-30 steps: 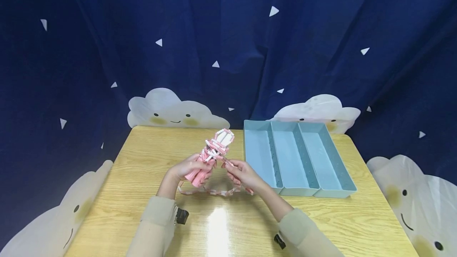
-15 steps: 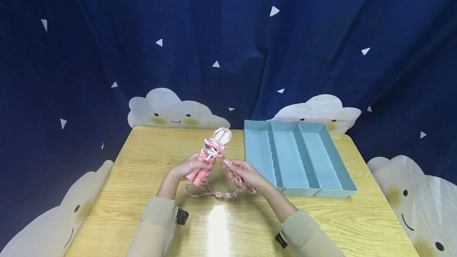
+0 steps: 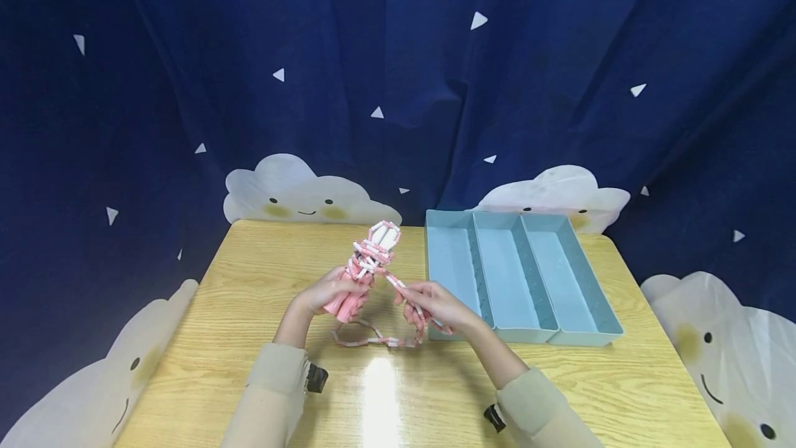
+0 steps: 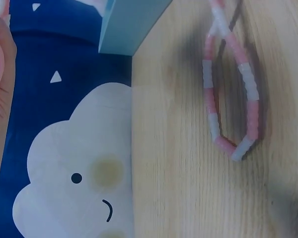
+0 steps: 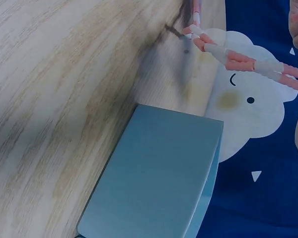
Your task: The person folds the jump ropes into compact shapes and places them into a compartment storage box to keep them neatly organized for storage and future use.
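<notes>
My left hand (image 3: 325, 293) grips the pink handles (image 3: 340, 305) of a beaded jump rope, held together and tilted up to the right. Pink and white beads (image 3: 374, 253) wrap around the handles, with a small loop over their white ends. To the right, my right hand (image 3: 437, 305) pinches a strand that runs taut from the wrapping. A slack loop of the rope (image 4: 252, 119) hangs below the hands, low over the table. In the right wrist view a doubled strand (image 5: 241, 62) leads to the fingers at the edge.
A light blue tray (image 3: 515, 333) with three long compartments stands on the wooden table (image 3: 249, 254), right beside my right hand. Behind the table hangs a dark blue curtain (image 3: 336, 88) with clouds and white triangles.
My right hand has moved slightly right, away from the wrapped handles, so more strand shows between the hands. The hanging loop has shifted right. My left hand keeps its grip, the bundle drifting slightly left.
</notes>
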`<action>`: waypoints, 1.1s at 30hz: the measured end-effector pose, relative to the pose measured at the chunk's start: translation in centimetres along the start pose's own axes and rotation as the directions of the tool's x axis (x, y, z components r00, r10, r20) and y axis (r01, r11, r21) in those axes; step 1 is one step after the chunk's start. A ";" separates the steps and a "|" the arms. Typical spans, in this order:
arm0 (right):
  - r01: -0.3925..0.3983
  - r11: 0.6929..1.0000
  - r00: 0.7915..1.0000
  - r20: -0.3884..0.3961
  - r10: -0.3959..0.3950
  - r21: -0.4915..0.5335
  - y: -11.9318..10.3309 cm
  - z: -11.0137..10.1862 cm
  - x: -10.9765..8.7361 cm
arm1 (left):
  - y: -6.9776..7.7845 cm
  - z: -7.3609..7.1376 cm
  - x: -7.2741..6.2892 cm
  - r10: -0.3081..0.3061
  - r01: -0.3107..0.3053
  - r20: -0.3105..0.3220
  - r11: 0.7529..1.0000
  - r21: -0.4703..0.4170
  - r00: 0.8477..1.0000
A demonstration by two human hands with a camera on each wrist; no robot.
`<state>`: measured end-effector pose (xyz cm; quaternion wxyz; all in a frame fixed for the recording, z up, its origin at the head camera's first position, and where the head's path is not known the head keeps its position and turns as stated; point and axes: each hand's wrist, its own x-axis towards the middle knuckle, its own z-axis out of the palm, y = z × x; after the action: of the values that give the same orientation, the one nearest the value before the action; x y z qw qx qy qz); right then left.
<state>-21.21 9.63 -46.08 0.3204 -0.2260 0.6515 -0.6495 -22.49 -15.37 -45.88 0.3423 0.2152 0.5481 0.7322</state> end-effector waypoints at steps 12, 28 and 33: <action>-0.029 1.000 0.999 -0.021 0.029 -0.004 -0.9 0.0 -0.3 | 0.7 0.5 -0.4 -0.009 0.009 -0.016 1.000 0.012 1.000; 0.010 0.998 1.000 0.009 -0.009 -0.062 -1.7 0.0 -0.7 | -0.7 -0.7 0.0 -0.010 0.012 -0.077 0.999 0.032 0.997; 0.038 0.988 0.999 -0.007 -0.040 -0.150 -2.1 0.0 -0.9 | -0.7 -0.7 0.0 -0.020 0.023 -0.076 0.999 0.041 0.997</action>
<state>-20.89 10.14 -43.87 0.2865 -0.2587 0.6955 -0.6060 -22.80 -15.69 -46.77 0.3244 0.1887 0.5781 0.7245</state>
